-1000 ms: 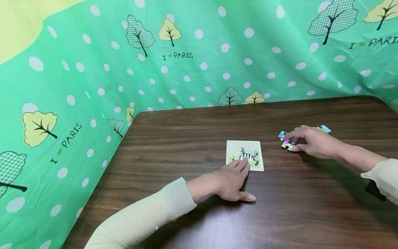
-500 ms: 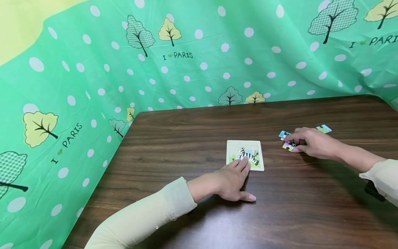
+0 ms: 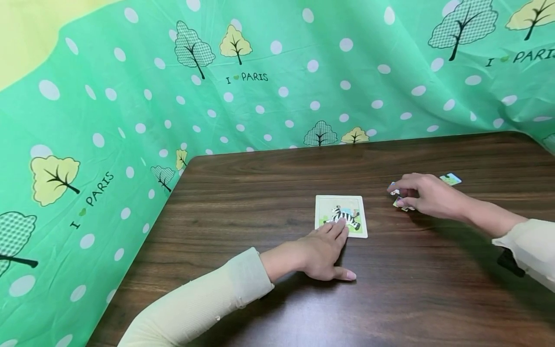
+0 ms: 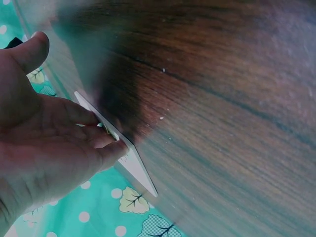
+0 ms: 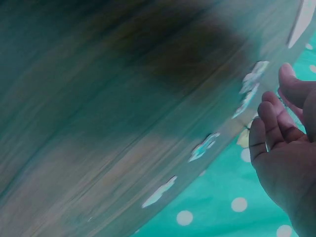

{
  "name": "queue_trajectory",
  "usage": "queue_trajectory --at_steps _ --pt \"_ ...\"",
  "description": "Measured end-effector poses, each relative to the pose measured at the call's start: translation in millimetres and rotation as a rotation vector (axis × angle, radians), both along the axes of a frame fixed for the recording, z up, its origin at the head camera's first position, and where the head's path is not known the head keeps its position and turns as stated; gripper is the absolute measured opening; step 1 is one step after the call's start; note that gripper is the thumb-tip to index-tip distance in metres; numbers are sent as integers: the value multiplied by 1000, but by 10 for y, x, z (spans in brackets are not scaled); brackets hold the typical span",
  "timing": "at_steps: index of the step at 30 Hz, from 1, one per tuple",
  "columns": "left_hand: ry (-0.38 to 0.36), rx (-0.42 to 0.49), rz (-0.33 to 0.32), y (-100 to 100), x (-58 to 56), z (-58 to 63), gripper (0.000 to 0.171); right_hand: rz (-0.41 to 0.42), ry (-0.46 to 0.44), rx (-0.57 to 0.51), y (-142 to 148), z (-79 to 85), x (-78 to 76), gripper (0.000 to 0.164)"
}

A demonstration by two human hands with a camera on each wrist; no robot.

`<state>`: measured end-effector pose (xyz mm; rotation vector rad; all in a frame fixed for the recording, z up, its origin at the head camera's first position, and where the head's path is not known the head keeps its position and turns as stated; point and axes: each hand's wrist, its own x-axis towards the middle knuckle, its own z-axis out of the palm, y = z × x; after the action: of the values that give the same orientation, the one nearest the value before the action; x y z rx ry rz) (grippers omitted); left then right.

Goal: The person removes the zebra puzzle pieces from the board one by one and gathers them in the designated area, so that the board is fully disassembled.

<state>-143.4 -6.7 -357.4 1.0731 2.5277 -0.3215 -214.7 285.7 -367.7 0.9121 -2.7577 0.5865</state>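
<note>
Left hand (image 3: pixel 323 255), fingers straight, is resting on zebra puzzle board (image 3: pixel 331 203), lying on table (image 3: pixel 260 193). Right hand (image 3: pixel 433 195), thumb parted from fingers, is arching over puzzle pieces (image 5: pixel 254 76) right of board; contact unclear. Pieces probably feeling light, stiff, slick; edges suiting fingertip pinch.

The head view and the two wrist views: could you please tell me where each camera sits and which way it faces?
Head: worn on the head, facing forward and down at the table; left hand, right hand and sleeves show.
Left wrist: on that wrist, facing along the left hand to the puzzle board; that hand shows.
Right wrist: on that wrist, facing the loose puzzle pieces; the right hand shows at the edge.
Head and left wrist share the left hand touching the puzzle board.
</note>
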Motion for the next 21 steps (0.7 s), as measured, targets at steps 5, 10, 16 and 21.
queue_trajectory --at_steps 5,10,16,21 --pt "5 9 -3 -1 -3 -16 99 -3 -44 -52 -207 26 -26 29" --pt "1 9 -4 -3 -8 -14 100 33 -128 -102 -473 35 -72 29" --pt "-4 -4 -4 -2 -16 -13 100 125 -205 -130 -766 33 -139 33" --pt "-4 -5 0 -2 -26 -19 100 157 -283 -102 -901 34 -182 39"
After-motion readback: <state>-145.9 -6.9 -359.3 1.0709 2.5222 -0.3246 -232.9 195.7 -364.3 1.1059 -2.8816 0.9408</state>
